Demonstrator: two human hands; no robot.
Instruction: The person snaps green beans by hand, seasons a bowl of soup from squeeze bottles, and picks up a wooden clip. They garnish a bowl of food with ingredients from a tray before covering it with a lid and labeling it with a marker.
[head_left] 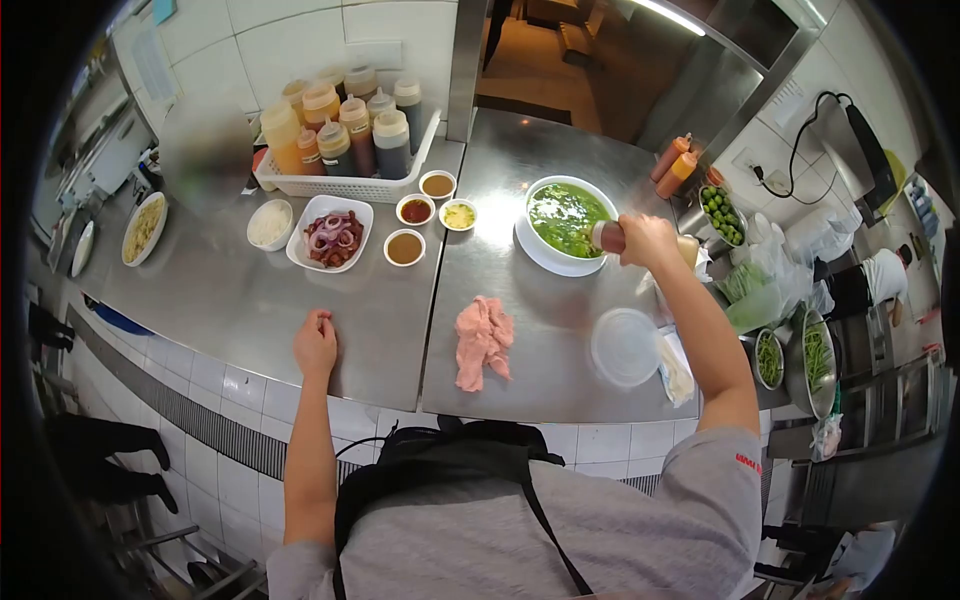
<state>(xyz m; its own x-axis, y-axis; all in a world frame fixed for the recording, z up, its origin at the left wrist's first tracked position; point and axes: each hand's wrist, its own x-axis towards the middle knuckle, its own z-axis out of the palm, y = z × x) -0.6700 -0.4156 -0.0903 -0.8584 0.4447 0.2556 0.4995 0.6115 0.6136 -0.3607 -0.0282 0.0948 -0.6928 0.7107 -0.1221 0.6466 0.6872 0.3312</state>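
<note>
My right hand (648, 243) is wrapped round a small brownish bottle (608, 237), tipped sideways with its paler end over the rim of a white bowl. The bowl holds green soup (565, 215) with leafy bits and stands on a white plate (535, 255). Most of the bottle is hidden in my fingers, so its exact kind does not show. Near the front edge of the steel counter (250, 310), my left hand (315, 343) rests with curled fingers and nothing visible in it. A crumpled pink cloth (484, 343) lies between my hands.
Several squeeze bottles fill a white basket (345, 188) at the back. Nearby are sauce cups (405, 248), a rice bowl (270, 224) and a meat-and-onion dish (331, 233). A clear lid (626, 347) lies front right; green limes (720, 213) fill a metal container.
</note>
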